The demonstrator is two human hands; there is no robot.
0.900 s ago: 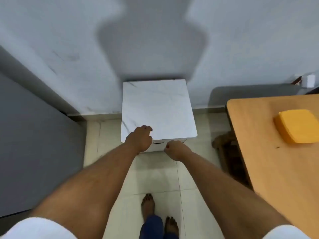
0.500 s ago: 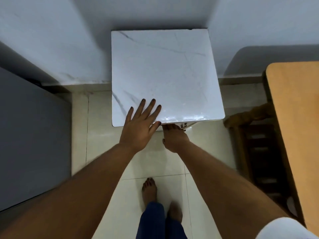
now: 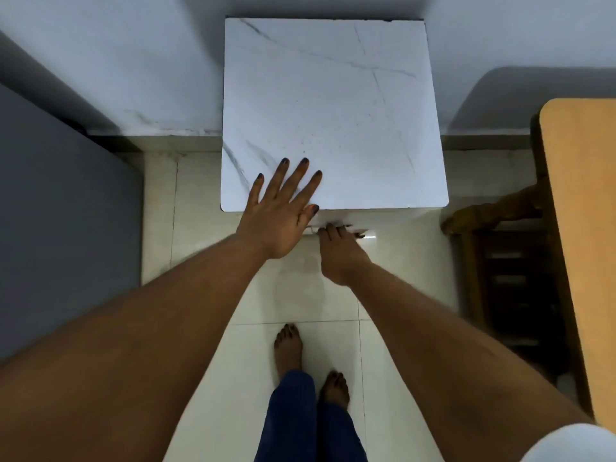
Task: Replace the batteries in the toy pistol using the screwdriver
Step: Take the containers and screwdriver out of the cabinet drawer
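Head view: neither the toy pistol nor the screwdriver is being shown anywhere in the picture, so where they lie cannot be told. A white marble-patterned cabinet (image 3: pixel 333 111) is being stood against the pale wall (image 3: pixel 116 61), and its top surface is being pressed near the front left corner by the left hand (image 3: pixel 280 215), whose fingers (image 3: pixel 301 176) are being held straight and spread wide, flat on the top, holding nothing. Just beside it, under the front edge, the right hand (image 3: pixel 340 251) is being reached in at what looks like a drawer front (image 3: pixel 366 233), a thin white strip being shown below the top. The right fingers (image 3: pixel 330 230) are being curled at that strip, but whether anything is being gripped cannot be told, since the tips are being hidden under the overhang. Both bare forearms are being stretched forward from white sleeves (image 3: pixel 573 445) at the lower corners. Below, two bare feet (image 3: pixel 288 345) and dark blue trouser legs (image 3: pixel 290 421) are being seen on the pale tiled floor (image 3: pixel 200 228). At the right edge a wooden table (image 3: pixel 583 228) is being cut off by the frame, with a dark wooden chair (image 3: pixel 506 278) being tucked beside it. At the left, a grey panel (image 3: pixel 60 211) is being seen.
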